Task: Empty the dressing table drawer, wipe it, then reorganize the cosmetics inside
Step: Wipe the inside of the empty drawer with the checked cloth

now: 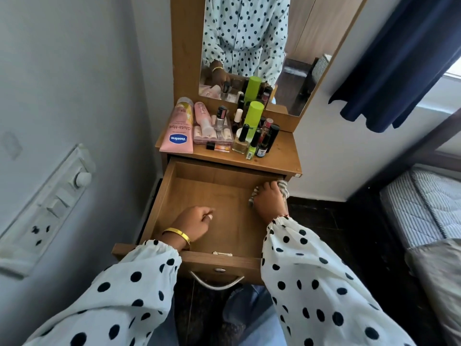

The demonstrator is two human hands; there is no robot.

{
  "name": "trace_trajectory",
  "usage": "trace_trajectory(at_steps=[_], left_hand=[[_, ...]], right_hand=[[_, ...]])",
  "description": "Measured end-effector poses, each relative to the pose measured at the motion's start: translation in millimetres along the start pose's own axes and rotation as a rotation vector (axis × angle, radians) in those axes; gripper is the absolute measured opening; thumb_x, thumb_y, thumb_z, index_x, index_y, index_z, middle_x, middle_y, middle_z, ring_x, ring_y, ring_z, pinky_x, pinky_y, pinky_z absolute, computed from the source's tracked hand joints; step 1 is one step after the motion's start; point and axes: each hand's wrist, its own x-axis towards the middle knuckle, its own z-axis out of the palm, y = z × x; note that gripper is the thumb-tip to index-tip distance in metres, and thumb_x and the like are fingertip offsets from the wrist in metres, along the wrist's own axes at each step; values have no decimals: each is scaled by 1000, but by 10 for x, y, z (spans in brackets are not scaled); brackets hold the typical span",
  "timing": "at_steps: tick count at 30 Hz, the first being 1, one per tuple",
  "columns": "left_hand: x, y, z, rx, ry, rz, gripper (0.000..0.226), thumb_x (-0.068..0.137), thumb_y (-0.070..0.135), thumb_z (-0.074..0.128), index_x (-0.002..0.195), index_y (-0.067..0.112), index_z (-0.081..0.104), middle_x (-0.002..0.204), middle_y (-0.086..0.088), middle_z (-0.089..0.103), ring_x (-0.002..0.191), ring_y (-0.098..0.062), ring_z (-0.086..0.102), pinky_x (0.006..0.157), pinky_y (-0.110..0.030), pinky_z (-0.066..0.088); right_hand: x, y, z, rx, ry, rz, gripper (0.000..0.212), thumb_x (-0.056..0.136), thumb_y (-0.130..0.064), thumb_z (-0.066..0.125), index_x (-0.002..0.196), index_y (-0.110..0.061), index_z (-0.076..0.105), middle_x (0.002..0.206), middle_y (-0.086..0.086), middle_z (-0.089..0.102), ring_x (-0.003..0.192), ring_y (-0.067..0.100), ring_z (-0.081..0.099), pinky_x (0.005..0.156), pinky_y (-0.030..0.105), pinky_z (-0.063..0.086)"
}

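Drawer (199, 193) pulled out, inside bare wood. Right hand (270, 199) at right rear corner, grip clamped on striped cloth (283, 187), cloth pressed against side wall. Left hand (197, 222) inside drawer near front, fingers loosely curled, grip holding nothing. Cosmetics (245, 132) crowded on worktop (282, 156) above drawer: pink tube (178, 131), green bottle (253, 114), small nail polish bottles. Mirror (249, 46) behind.

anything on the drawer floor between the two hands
No. In the head view the stretch of drawer floor between the left hand and the right hand, which grips a striped cloth, is bare wood.
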Motion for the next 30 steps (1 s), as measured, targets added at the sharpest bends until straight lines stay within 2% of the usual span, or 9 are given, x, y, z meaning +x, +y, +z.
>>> trace_trajectory(at_steps=[4,9,15,20,26,30], left_hand=[[-19,-14,-2,-7,25,4,33,94,14,45,126,13,55,131,-6,57,122,-22,52,101,-29,41],[-47,-12,-13,-2,55,24,33,95,11,42,125,13,56,130,-6,58,121,-22,53,100,-28,41],[-90,29,-29,2,55,19,34,96,11,41,128,12,53,133,-8,55,123,-25,51,101,-29,41],[-109,34,-36,-23,59,-29,34,95,10,42,128,10,53,133,-9,55,123,-27,51,102,-32,41],[-91,2,-46,-18,65,-63,34,96,12,41,127,12,54,132,-9,56,122,-26,51,102,-31,40],[-52,-30,-35,-42,52,-60,33,95,11,41,126,12,55,131,-9,57,122,-25,52,103,-31,40]], right_hand=[[-162,-149,-89,44,-115,15,27,98,-23,41,111,-16,63,118,3,63,117,21,51,103,31,32],[-537,-265,-66,137,-314,-44,26,95,-22,46,114,-15,62,123,4,61,120,22,52,102,31,33],[-630,-239,-107,144,-214,-21,27,94,-25,49,118,-16,60,125,6,58,120,25,48,103,37,32],[-363,-4,-176,158,44,74,34,95,-27,42,123,-14,56,130,9,50,123,28,42,108,41,29],[-175,-126,-131,209,-117,172,29,97,-28,41,112,-17,64,121,3,61,118,24,47,101,33,33],[-378,-277,-95,402,-238,173,26,95,-20,45,109,-14,65,116,3,64,110,22,58,93,31,44]])
